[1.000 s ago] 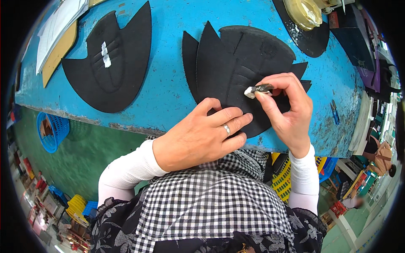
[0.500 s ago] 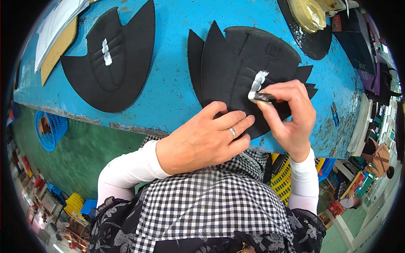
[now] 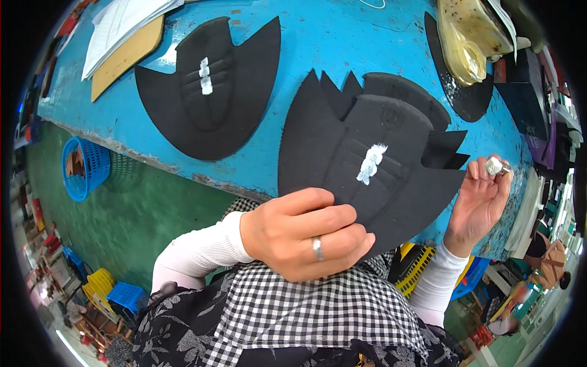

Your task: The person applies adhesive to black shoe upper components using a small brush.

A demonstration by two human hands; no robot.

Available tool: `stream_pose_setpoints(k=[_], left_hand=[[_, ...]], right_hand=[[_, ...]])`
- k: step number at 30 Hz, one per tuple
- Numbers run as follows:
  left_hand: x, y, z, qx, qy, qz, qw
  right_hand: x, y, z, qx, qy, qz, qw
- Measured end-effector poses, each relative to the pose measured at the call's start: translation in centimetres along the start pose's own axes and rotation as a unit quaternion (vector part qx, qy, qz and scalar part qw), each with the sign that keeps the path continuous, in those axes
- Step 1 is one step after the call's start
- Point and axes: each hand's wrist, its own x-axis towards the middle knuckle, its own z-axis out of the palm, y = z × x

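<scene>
The near edge of the black, spiky-edged foam shoe piece (image 3: pixel 367 165) lay hidden under the left hand (image 3: pixel 306 235); the small silvery tool (image 3: pixel 494 165) pinched in the right hand (image 3: pixel 480 202) was too small to identify

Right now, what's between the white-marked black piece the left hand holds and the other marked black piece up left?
Head view: only bare blue table separates the held black piece in the left hand from the other black piece. They don't touch.

A second black shaped piece (image 3: pixel 208 98) is lying far left on the blue table (image 3: pixel 318 37); a blue basket (image 3: pixel 85 168) is sitting on the green floor (image 3: pixel 134 214).
</scene>
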Motion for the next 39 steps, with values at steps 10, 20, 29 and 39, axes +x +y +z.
stream_pose_setpoints(k=[10, 20, 29, 39], left_hand=[[-1.7, 0.7, 3.7, -0.068, -0.156, -0.021, 0.985], [-2.0, 0.4, 3.7, -0.098, -0.164, -0.044, 0.981], [-1.7, 0.5, 3.2, -0.095, -0.151, -0.012, 0.984], [-0.1, 0.3, -3.0, 0.145, 0.217, 0.080, 0.962]], right_hand=[[-1.2, -0.3, 2.7, -0.292, -0.117, -0.061, 0.947], [-1.9, 3.0, 2.2, -0.406, -0.164, -0.021, 0.899], [-1.2, 2.1, 1.4, -0.250, -0.072, 0.005, 0.965], [0.4, 0.2, -3.3, 0.135, 0.003, 0.059, 0.989]])
